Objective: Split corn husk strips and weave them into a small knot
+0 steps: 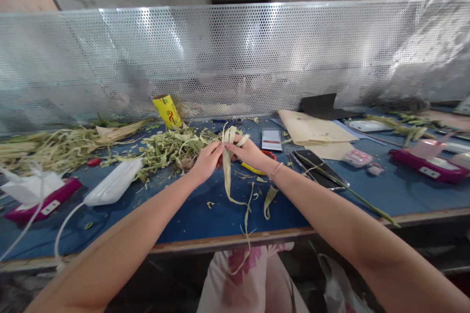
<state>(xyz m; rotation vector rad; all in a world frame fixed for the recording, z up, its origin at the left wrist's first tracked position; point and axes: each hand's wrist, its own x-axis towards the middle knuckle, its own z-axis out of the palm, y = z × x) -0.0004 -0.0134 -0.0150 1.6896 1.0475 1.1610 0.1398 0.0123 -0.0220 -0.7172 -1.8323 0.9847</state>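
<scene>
Over the middle of the blue table, my left hand (pixel 208 160) and my right hand (pixel 246 150) meet, fingers pinched together on a pale dried plant strip (pixel 227 176). Its folded loops stand up above my fingertips, and a long thin tail hangs down past the table edge to my lap. Under my right wrist lies a tool with red and yellow handles (pixel 253 165), partly hidden by the arm. A loose curled strip (pixel 270 203) rests below that forearm. Left of my hands spreads a heap of green-yellow plant scraps (pixel 172 146).
A yellow tube (pixel 167 111) stands behind the scraps. Dried fibres (pixel 69 144), a white power bank (pixel 114 182) with a cable and a magenta holder (pixel 66 198) lie left. Brown paper (pixel 316 129), a dark phone (pixel 319 168) and a long stem (pixel 362 199) lie right. A perforated metal screen (pixel 227 34) closes the back.
</scene>
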